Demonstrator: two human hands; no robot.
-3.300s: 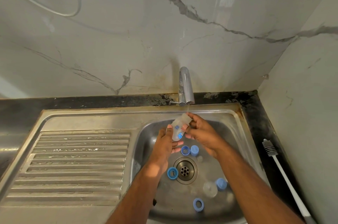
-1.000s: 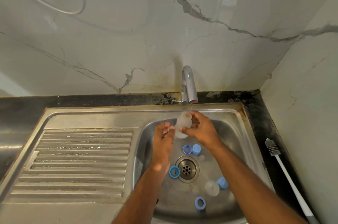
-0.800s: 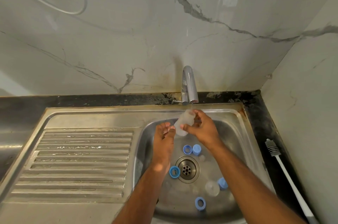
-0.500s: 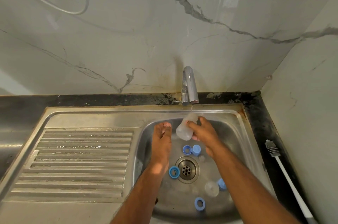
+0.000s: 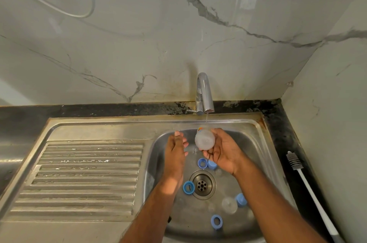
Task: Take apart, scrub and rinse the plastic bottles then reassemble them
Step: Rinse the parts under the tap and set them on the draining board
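Both hands hover over the basin: the right hand [image 5: 222,151] cups a small translucent plastic bottle [image 5: 205,139] from the side, fingers curled round its body, while the left hand [image 5: 177,148] is held just beside it with fingers straight and relaxed, gripping nothing.

By size, the stainless steel sink with its ribbed draining board [image 5: 87,175] fills most of the view. A chrome tap [image 5: 204,93] at the back edge sends a thin stream of water onto the bottle, which is held directly under the spout with its base turned toward the camera. On the dark counter to the right lies a long white-handled bottle brush [image 5: 309,191]. Scattered round the drain [image 5: 202,184] are several blue plastic caps and rings [image 5: 188,187] and a clear round cover [image 5: 229,205].

This looks like rinsing. To do it well, the bottle's mouth should probably be tipped to catch the stream, filled, swirled and emptied, with a firm grip since wet plastic is likely slippery.
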